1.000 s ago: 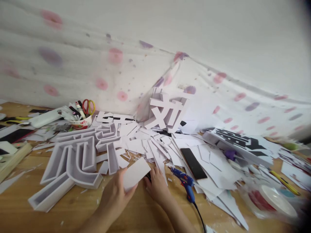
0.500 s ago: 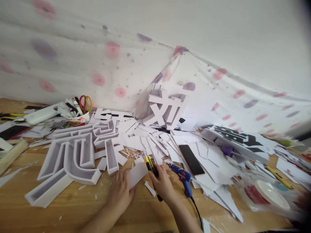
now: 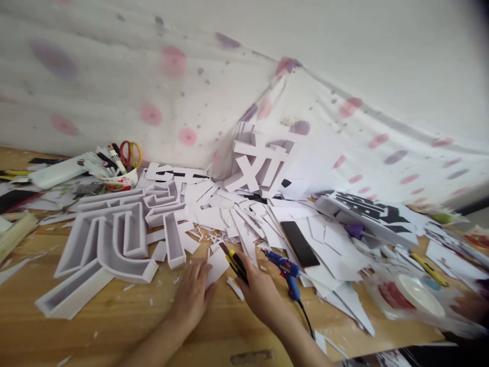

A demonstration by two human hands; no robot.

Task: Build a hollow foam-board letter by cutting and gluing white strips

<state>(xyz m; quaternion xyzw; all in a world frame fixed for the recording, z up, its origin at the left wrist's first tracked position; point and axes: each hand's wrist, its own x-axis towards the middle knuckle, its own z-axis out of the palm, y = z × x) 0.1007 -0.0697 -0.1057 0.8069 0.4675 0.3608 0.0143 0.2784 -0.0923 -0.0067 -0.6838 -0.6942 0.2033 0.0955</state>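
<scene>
My left hand (image 3: 193, 288) is closed on the edge of a small white board piece (image 3: 217, 266), low over the wooden table. My right hand (image 3: 257, 288) grips a yellow and black utility knife (image 3: 235, 262), its tip pointing up and left, over or beside the piece's right part. Whether the blade touches the piece I cannot tell. A thin white offcut (image 3: 235, 289) lies between the hands. Left of them stands a large hollow white letter form (image 3: 133, 275) with raised walls. A blue glue gun (image 3: 288, 272) rests just right of my right hand.
A black phone (image 3: 300, 243) lies on white sheets. Behind, scraps surround another white raised character (image 3: 246, 173). A cup (image 3: 120, 181) holds scissors and pens at the left. Rightward are a second yellow knife (image 3: 430, 269), a tape roll in plastic (image 3: 420, 295) and a black-faced letter form (image 3: 370, 214).
My right hand has turned the knife so its tip leans further left, toward the white piece. The knife's lower end is now hidden by the hand. The view has shifted slightly.
</scene>
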